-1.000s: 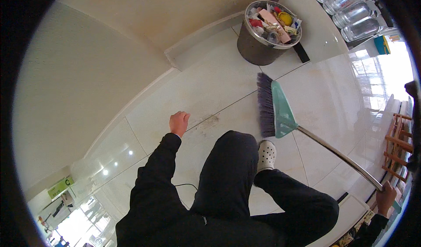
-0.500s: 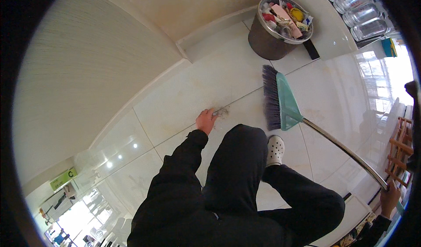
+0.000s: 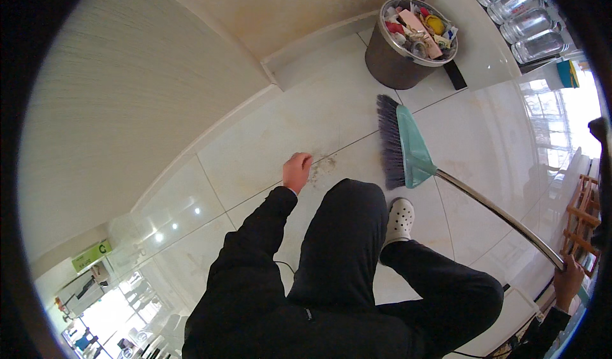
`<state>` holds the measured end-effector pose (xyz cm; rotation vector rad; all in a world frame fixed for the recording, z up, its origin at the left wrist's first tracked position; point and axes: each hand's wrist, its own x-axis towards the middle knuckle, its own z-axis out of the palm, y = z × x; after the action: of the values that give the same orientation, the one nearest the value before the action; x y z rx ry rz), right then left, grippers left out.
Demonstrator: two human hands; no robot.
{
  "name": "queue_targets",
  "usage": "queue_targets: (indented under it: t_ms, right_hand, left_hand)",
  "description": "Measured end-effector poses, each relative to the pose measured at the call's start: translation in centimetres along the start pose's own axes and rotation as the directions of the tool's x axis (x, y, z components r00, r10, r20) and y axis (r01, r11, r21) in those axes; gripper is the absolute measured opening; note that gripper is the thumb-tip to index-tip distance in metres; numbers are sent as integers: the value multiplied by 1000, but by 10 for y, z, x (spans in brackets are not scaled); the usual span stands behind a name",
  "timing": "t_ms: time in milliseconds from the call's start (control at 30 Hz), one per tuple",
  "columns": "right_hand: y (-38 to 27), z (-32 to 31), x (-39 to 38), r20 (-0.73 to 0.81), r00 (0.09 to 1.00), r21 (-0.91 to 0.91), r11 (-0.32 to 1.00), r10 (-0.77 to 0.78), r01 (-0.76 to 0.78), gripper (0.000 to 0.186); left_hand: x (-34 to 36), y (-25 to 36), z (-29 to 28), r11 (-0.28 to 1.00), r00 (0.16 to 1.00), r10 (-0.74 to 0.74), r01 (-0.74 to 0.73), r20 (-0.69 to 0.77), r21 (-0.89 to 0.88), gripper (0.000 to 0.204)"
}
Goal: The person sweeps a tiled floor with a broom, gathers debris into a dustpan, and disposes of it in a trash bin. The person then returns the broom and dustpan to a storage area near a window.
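Note:
My left hand (image 3: 297,171) is just above the white tiled floor, its fingers curled closed. Whatever they may hold is hidden. Right beside its fingertips, a smear of grey dust (image 3: 325,166) lies along a tile joint. My right hand (image 3: 567,281), at the lower right, is wrapped round the metal handle of a broom (image 3: 417,150). The broom's green head lies on the floor with its dark bristles toward the left, to the right of the dust.
A brown trash bin (image 3: 398,65) filled with mixed litter stands at the far wall. Glass jars (image 3: 532,26) line a shelf at the upper right. A pale curved panel (image 3: 127,97) borders the left. My white clog (image 3: 400,219) is near the bristles; a wooden rack (image 3: 581,215) is at the right.
My left hand has drawn back slightly and its fingers have curled in. The dust patch looks thinner and more scattered. My right hand stays on the broom handle; the broom head has barely shifted.

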<state>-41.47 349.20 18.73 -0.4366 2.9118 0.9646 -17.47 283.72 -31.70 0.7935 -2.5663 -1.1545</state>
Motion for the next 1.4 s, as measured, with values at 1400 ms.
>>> queue_targets:
  t_ms: [1400]
  right_hand:
    - [-23, 29, -20, -40, 998, 78, 996, 42, -39, 19]
  left_hand:
    - [195, 183, -26, 456, 854, -71, 487, 515, -745, 20]
